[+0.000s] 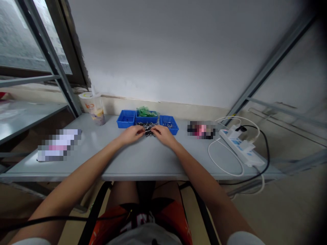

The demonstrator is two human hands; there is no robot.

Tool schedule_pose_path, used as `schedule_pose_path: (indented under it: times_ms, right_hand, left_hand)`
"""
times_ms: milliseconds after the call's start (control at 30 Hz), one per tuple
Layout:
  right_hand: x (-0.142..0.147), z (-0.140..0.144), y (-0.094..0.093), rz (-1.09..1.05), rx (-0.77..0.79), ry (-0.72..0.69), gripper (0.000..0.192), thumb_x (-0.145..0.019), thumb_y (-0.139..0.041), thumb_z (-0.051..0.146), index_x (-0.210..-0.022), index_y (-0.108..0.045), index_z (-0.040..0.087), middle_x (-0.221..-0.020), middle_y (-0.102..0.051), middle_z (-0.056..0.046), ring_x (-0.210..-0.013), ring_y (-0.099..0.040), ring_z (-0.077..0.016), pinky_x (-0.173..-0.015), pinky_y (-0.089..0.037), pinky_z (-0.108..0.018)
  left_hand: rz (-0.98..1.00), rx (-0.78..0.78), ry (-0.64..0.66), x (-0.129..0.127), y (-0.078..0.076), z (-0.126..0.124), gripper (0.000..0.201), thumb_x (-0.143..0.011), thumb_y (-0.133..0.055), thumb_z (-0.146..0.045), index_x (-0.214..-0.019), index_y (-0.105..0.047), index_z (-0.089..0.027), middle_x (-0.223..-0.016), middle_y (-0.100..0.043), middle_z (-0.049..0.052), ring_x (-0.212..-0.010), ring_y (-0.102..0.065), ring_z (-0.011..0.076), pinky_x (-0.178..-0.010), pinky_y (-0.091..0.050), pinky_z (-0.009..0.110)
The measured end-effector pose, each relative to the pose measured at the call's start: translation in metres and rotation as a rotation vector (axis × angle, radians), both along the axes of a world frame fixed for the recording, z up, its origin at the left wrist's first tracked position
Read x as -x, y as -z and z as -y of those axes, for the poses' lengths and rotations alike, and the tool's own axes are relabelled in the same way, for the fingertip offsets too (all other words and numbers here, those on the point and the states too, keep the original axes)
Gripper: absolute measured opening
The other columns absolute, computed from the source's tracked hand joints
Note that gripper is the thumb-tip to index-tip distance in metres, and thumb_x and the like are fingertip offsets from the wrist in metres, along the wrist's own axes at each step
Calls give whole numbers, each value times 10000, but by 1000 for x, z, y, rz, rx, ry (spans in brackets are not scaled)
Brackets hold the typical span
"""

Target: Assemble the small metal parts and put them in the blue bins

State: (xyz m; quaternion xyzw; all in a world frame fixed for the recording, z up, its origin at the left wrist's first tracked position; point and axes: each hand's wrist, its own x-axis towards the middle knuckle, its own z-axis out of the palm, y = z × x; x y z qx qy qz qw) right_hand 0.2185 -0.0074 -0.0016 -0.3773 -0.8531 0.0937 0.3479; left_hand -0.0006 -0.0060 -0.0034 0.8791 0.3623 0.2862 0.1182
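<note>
A pile of small, thin metal pieces (151, 126), silvery and dark, lies on the grey table in front of me. My left hand (132, 134) is at the pile's left side, its fingertips drawn together at the edge. From the right, my right hand (164, 134) reaches to the same pile with fingers bent and pinched. Whatever is between the fingertips of either hand is too small to make out. Behind the hands stand three blue boxes: a left box (123, 124), a middle box (146, 119) holding green plastic pieces (143, 111), and a right box (174, 131) with small metal pieces inside.
A lidded drink cup (95, 108) stands at the back left, with a blurred-out phone-like object (60, 144) nearer me. On the right are another blurred-out object (201, 130) and a white power strip (242, 149) with plugs and looping cables. Metal frame posts flank the table (143, 163).
</note>
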Motion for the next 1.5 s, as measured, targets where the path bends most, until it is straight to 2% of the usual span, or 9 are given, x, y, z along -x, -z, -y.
schedule_pose_path:
  times_ms: [267,467,600,833,967,1233,1500]
  right_hand:
    - [3,5,0,3,-15,-24,203,-934,-485,267,-967,-668,186,-944,-678,-49,-886,-604,-144,-817,-432,-262]
    - [1,-1,1,-17,0,15,185,-918,-506,255,-946,-672,178,-904,-678,-44,-816,-597,-138,-766,-421,-246]
    - [-1,-3,3,51,74,18,152,-892,-532,207,-914,-676,165,-834,-674,-30,-731,-572,-122,-701,-399,-227]
    - [1,1,4,145,195,-24,157,-861,-538,147,-929,-678,166,-830,-684,-25,-734,-578,-117,-682,-388,-217]
    - [1,2,4,159,215,-34,147,-852,-548,141,-922,-676,158,-822,-683,-26,-726,-582,-117,-670,-384,-214]
    - [-2,0,-3,85,100,21,187,-920,-493,238,-920,-669,177,-881,-688,-33,-792,-595,-137,-722,-393,-232]
    - [2,6,-4,-2,33,-26,227,-942,-458,290,-960,-656,180,-937,-686,-49,-854,-607,-142,-778,-419,-241]
  left_hand:
    - [-28,47,52,-3,1,2,187,-864,-483,-265,-887,-644,-174,-814,-669,42,-708,-586,157,-658,-435,259]
    - [4,-19,-18,1,1,-3,190,-876,-493,-300,-880,-629,-167,-811,-646,38,-720,-576,157,-670,-435,261]
    - [49,-73,-51,1,-1,-3,216,-885,-497,-338,-878,-621,-161,-820,-629,43,-733,-573,161,-678,-438,263]
    - [49,-76,58,1,2,-3,194,-900,-489,-305,-935,-624,-170,-883,-630,47,-779,-580,155,-714,-448,258]
    - [26,-66,72,2,3,-3,203,-907,-489,-320,-946,-631,-180,-876,-630,44,-784,-583,159,-714,-446,260]
    - [-20,-82,-42,-1,-3,2,299,-933,-423,-388,-878,-622,-171,-822,-637,51,-724,-572,170,-672,-416,267]
    - [-46,71,51,-3,0,2,312,-941,-384,-345,-773,-583,-173,-702,-612,24,-628,-538,144,-614,-391,249]
